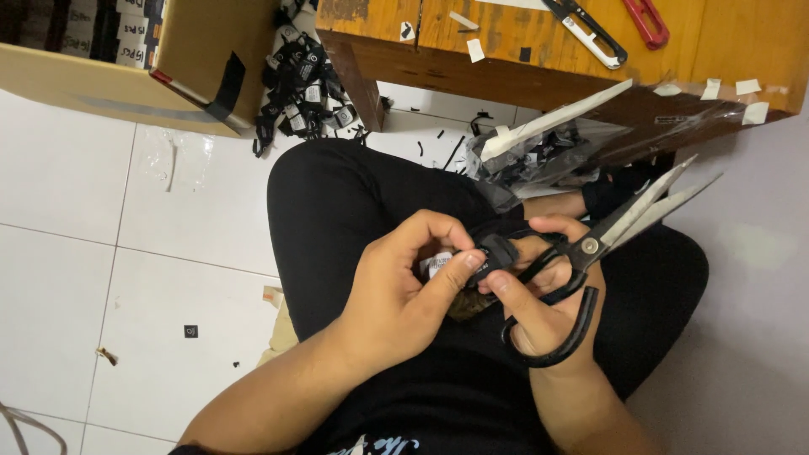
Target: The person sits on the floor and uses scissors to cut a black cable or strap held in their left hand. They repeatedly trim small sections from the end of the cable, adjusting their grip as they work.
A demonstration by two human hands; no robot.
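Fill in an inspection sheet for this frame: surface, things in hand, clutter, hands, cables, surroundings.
Surface: wooden table at top, with tape scraps on its top and edge; white tiled floor below.
Things in hand: small black label piece pinched between both hands; black-handled scissors, blades slightly apart, hooked in the right hand.
Clutter: pile of black labels on the floor, small snips and a red-handled tool on the table, plastic bag of black pieces hanging at the table edge, black offcuts on the tiles.
Hands: left hand and right hand meet over the lap.
Cables: pale cord at bottom left corner.
Surroundings: cardboard box at top left.
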